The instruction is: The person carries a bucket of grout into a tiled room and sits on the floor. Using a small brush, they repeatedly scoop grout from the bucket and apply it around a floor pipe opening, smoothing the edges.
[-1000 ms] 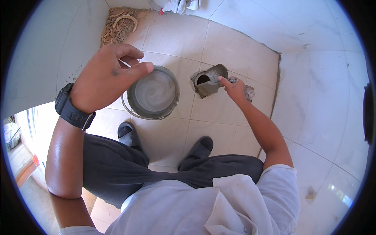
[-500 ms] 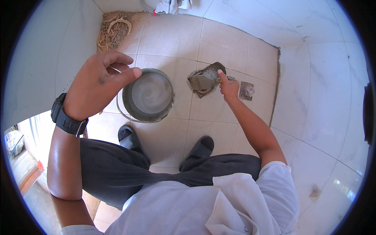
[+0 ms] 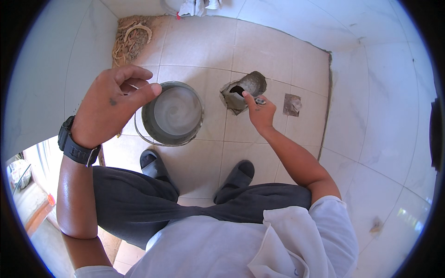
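Observation:
My right hand grips a paintbrush, only part of its handle showing past my fingers. It is held at the edge of a rough hole cut in the floor tiles, and the bristles are hidden now. Wet grey cement lines the hole, which has a dark opening in it. On the left, my left hand hovers beside the bucket's rim, its fingers loosely bent and the thumb apart, with nothing visible in it. The round bucket contains a swirled grey cement mix.
A small square cutout with grey filling lies right of the hole. Rubble is heaped in the far left corner. White marbled wall tiles rise on the right. My sandalled feet stand on the beige floor tiles.
My right hand has moved left and slightly nearer, over the hole's near side. The brush's bristles, visible before, are out of sight, and the dark opening shows more. My left hand barely shifted.

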Demonstrator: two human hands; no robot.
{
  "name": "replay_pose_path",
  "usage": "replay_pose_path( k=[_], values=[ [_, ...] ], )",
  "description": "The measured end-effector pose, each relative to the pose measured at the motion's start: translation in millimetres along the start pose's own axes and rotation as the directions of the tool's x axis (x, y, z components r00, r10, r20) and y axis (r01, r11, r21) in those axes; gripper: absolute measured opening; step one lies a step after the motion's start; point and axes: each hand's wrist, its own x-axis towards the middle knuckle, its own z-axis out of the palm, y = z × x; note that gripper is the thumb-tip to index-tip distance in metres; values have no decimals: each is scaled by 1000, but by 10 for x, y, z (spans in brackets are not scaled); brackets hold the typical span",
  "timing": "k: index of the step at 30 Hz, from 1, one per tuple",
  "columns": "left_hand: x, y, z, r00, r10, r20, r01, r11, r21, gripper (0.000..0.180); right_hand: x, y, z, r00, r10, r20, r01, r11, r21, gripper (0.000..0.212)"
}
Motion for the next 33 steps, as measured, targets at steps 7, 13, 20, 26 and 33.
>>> replay_pose_path(
  k=[7, 13, 20, 26, 33],
  values=[
    [-9, 5, -11, 1000, 8, -5, -9, 999, -46, 51, 31, -63, -118, 995, -95, 5, 95, 987, -129, 58],
    [-7, -10, -5, 1000, 22, -4, -22, 999, -37, 51, 302, -170, -186, 997, -49, -62, 46, 997, -55, 60],
    [14, -17, -11, 1000, 22, 3, -22, 1000, 3, 52, 201, -94, -57, 1000, -15, -20, 15, 1000, 8, 58],
    [16, -26, -18, 1000, -5, 4, 5, 999, -36, 52, 99, -72, -157, 998, -19, 68, 28, 992, -122, 59],
    [32, -60, -49, 1000, 7, 7, -7, 1000, -18, 52, 249, -128, -194, 976, -150, 156, 185, 951, -246, 62]
  ],
)
